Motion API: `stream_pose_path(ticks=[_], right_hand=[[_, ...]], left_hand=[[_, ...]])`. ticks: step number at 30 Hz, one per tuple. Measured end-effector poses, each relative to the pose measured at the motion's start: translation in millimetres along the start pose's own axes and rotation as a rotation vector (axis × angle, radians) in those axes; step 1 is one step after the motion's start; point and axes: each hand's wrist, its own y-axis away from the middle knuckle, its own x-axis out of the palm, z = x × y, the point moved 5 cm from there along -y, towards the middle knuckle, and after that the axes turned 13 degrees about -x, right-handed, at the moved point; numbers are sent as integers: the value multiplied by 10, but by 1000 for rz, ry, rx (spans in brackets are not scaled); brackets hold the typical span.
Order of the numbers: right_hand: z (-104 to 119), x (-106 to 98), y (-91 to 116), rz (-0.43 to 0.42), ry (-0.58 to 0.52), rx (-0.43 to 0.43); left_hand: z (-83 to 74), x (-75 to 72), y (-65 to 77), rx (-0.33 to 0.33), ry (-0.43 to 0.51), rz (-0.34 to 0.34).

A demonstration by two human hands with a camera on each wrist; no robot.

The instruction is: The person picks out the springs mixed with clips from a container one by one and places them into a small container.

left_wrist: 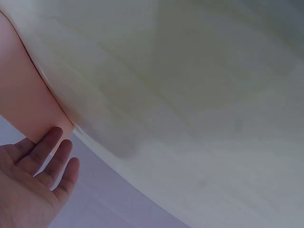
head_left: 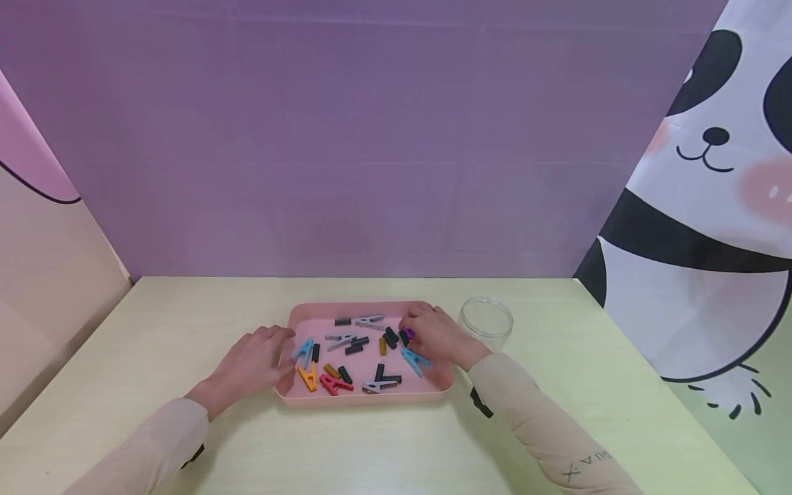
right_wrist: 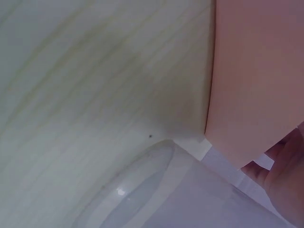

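Note:
My left hand (head_left: 261, 354) rests at the left rim of a pink tray (head_left: 365, 397), fingers loosely spread. In the left wrist view its fingertips lie against the tray's outer corner. My right hand (head_left: 438, 335) reaches over the right rim and pinches a small purple piece (head_left: 409, 333), mostly hidden by the fingers. Beside those fingertips lie dark springs (head_left: 390, 337), a yellow spring (head_left: 382, 346) and a light blue clip (head_left: 415, 360). Another blue clip (head_left: 304, 350), a yellow clip (head_left: 307, 378) and a red clip (head_left: 335, 383) lie on the left side. Grey clips (head_left: 370, 321) are spread among several more springs.
A clear round jar (head_left: 487, 320) with an uncovered top stands just right of the tray, close to my right wrist. The pale wooden table (head_left: 365, 447) runs back to a purple backdrop (head_left: 371, 151). A panda-print panel (head_left: 711, 227) stands on the right.

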Motion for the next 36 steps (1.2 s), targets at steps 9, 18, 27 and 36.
stream_pose_path(ticks=[9, 18, 27, 36], right_hand=[[14, -3, -4, -15, 3, -13], [9, -31, -13, -1, 1, 9], [31, -215, -5, -32, 52, 13], [61, -482, 19, -103, 86, -31]], left_hand=[[12, 18, 8, -8, -7, 12], [12, 25, 8, 0, -14, 6], [9, 20, 11, 3, -22, -7], [5, 9, 8, -5, -21, -9]])
